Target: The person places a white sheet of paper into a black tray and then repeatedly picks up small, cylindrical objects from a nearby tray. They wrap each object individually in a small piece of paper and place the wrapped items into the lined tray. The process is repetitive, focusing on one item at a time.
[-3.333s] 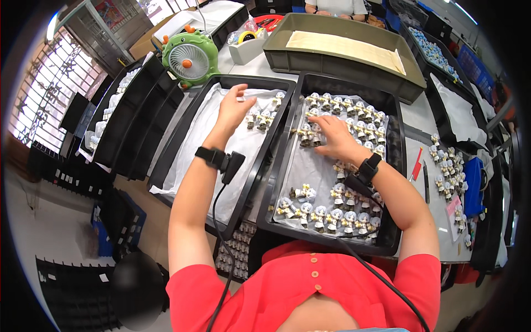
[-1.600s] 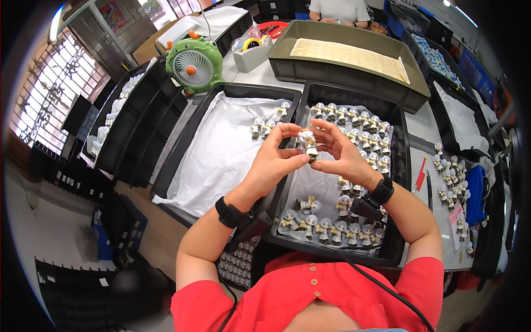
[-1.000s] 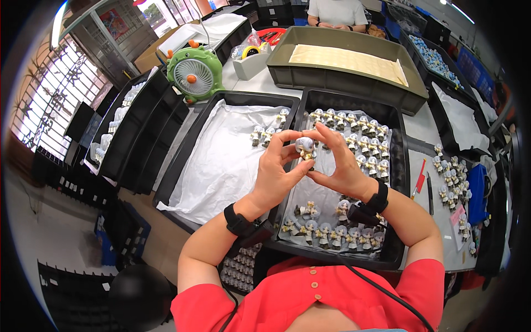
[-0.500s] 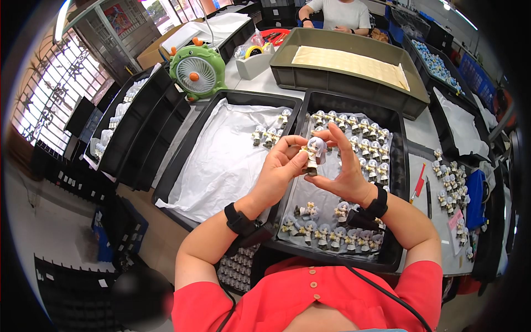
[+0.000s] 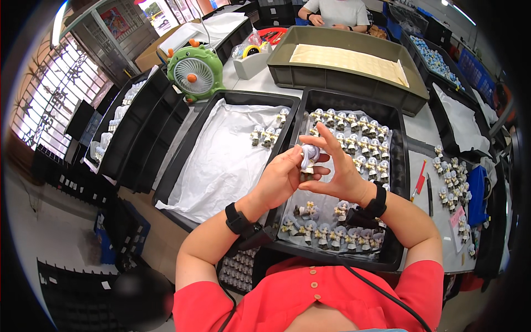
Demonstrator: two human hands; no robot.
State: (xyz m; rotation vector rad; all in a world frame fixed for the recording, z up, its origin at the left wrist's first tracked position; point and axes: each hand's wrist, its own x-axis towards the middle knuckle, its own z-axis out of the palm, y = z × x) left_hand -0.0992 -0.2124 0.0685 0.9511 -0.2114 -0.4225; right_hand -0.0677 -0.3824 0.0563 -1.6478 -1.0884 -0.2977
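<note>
A small figurine (image 5: 308, 160) with pale lilac hair, white clothes and dark lower part is pinched upright in my left hand (image 5: 284, 173). Its hair side shows, and the left fingertips hide part of it. Around its right side curves my right hand (image 5: 343, 174), thumb and index finger spread apart; whether its other fingers touch the figurine I cannot tell. Both hands are above a black tray (image 5: 399, 166) holding rows of similar figurines (image 5: 337, 237) on white lining. In the left black tray (image 5: 185, 160), a few figurines (image 5: 266, 135) stand at the right side of white sheeting (image 5: 224, 152).
A green fan (image 5: 194, 72) and a large olive bin (image 5: 348, 83) stand behind the trays. To the right lie more figurines (image 5: 451, 180), a red tool (image 5: 421, 169) and a blue case (image 5: 477, 193). A co-worker (image 5: 337, 14) sits at the far side.
The figurine has turned in my left hand, so its hair side now shows more. Both hands have shifted slightly lower and left. My right index finger and thumb stay spread.
</note>
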